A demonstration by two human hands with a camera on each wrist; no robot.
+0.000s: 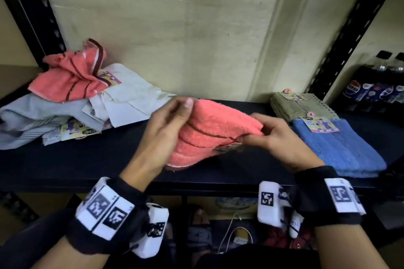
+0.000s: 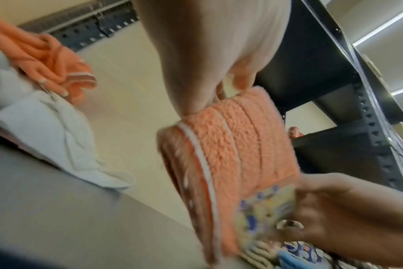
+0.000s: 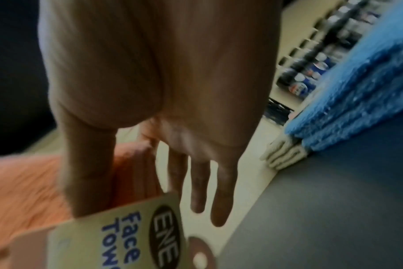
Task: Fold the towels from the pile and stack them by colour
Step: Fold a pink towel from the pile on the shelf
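Nearest you are the black wrist straps (image 1: 109,209) with their white marker blocks, and just beyond them your two hands hold the folded coral towel (image 1: 209,131) above the dark shelf (image 1: 87,159). Your left hand (image 1: 166,129) curls round its left end, thumb on top; your right hand (image 1: 275,137) pinches the right corner. The towel's long axis runs left to right between your hands, the far edge raised and the near edge drooping toward you. It is fluffy coral terry with thin brown stripes and a white-trimmed hem. The left wrist view shows that hem (image 2: 196,151) stacked in layers, which the head view barely shows; the right wrist view shows the card tag (image 3: 127,234) reading "ENE Face Tow", under your thumb. Left lies the unfolded pile (image 1: 72,96); right, a folded blue towel (image 1: 341,148) and an olive one (image 1: 295,105).
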